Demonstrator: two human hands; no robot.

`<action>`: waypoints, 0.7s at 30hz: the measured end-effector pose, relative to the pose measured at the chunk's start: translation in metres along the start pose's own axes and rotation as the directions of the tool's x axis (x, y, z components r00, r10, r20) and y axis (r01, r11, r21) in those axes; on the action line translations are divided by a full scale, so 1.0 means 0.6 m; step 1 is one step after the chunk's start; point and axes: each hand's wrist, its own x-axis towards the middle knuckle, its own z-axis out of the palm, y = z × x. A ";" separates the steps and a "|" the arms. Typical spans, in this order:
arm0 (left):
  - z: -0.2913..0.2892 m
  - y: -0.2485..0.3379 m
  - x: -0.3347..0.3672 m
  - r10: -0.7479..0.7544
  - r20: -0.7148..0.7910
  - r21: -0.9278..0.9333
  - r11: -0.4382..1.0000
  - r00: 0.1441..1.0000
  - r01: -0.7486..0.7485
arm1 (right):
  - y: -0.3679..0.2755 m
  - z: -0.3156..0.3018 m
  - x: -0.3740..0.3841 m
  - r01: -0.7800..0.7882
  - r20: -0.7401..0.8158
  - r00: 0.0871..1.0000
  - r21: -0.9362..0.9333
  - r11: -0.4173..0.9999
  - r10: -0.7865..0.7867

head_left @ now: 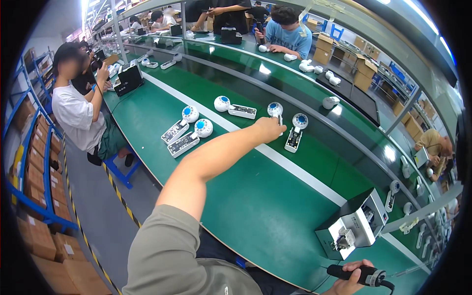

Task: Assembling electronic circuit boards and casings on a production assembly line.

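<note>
A white device (275,109) is gripped by the left hand (271,129), a black corded tool (339,272) by the right hand (350,284). Small print is borne by the box (362,230).

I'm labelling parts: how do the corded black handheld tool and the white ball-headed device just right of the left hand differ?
The tool is a cylinder; the device, a ball joined to a rectangular body. The right hand holds the tool; the device lies untouched on the green surface.

factory: long workbench (265,206), stacked cartons (323,44)
</note>
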 end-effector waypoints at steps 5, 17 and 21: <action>-0.092 0.100 -0.075 0.152 0.127 0.213 0.961 0.980 -0.176 | -0.004 0.004 0.008 -0.016 0.004 1.000 0.016 1.000 0.016; -0.139 0.385 -0.270 0.678 -0.202 -0.046 0.715 0.707 -0.698 | -0.004 -0.008 0.006 -0.143 -0.004 0.990 -0.144 0.979 0.144; -0.154 0.379 -0.266 0.588 -0.597 -0.144 0.592 0.546 -0.793 | -0.046 0.008 0.013 -0.211 0.017 0.977 -0.129 0.969 0.215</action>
